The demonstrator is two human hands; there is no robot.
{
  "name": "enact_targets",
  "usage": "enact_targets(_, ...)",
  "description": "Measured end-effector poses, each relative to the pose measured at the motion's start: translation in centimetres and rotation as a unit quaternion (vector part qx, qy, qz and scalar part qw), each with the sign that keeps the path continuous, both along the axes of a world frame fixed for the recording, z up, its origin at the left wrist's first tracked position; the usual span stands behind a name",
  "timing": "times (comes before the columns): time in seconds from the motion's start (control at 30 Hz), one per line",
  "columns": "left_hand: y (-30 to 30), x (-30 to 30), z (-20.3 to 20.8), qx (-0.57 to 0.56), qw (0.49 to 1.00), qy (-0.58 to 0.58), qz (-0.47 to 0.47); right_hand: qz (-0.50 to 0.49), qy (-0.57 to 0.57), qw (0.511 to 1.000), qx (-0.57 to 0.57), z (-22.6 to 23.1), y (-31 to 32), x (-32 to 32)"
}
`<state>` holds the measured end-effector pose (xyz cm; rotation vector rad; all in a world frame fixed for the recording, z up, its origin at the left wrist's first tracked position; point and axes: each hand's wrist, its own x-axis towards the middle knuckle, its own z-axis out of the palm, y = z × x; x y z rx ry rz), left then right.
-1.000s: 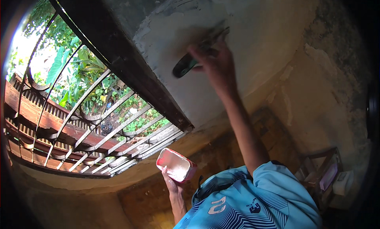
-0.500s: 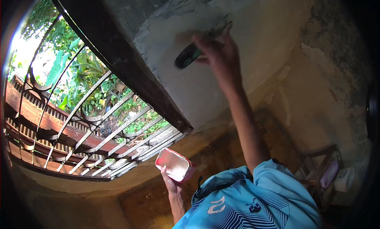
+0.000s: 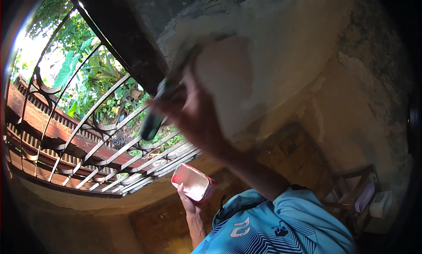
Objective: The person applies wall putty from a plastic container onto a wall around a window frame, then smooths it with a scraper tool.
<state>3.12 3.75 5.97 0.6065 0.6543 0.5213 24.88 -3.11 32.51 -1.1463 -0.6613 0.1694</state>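
My left hand (image 3: pixel 187 204) grips a small red tub (image 3: pixel 208 194) from its side and tips it, showing white paste (image 3: pixel 193 182) smeared inside. Higher up, my right hand (image 3: pixel 195 111) is closed around the dark, green-tinged handle (image 3: pixel 151 125) of a putty knife. Motion smears its blade, which points up toward the pale plastered patch (image 3: pixel 272 52) on the wall. I cannot tell whether the blade touches that surface. The handle's lower end crosses in front of the window opening.
At the left, a window with curved metal bars (image 3: pixel 99 159) looks out on plants. A dark wooden frame beam (image 3: pixel 127 34) runs along its edge beside the plaster. Low on the right stand a wooden rack (image 3: pixel 349 186) with a purple item and a white container (image 3: pixel 380 204).
My right hand has swung left and down with the putty knife, from the plaster to beside the window frame. My left hand and the tub have hardly moved.
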Motion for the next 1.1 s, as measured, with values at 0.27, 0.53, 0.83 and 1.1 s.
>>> enact_targets(0.27, 0.3, -0.9, -0.7, 0.006, 1.0, 0.009, 0.002, -0.101, -0.043, 0.986, 0.129, 1.8, -1.6, 8.1)
enact_targets(0.53, 0.8, -1.0, -0.4, -0.004, 1.0, 0.0, 0.004, -0.049, -0.141, 0.988, -0.045, 0.9, 4.6, -4.4)
enact_targets(0.83, 0.6, -1.3, 0.0, -0.005, 1.0, 0.017, -0.008, -0.119, -0.015, 0.991, 0.054, 0.4, -4.1, 8.7)
enact_targets(1.1, 0.8, -1.2, -0.3, 0.0, 1.0, 0.012, 0.001, -0.079, -0.031, 0.996, 0.025, -1.5, 2.6, 2.0)
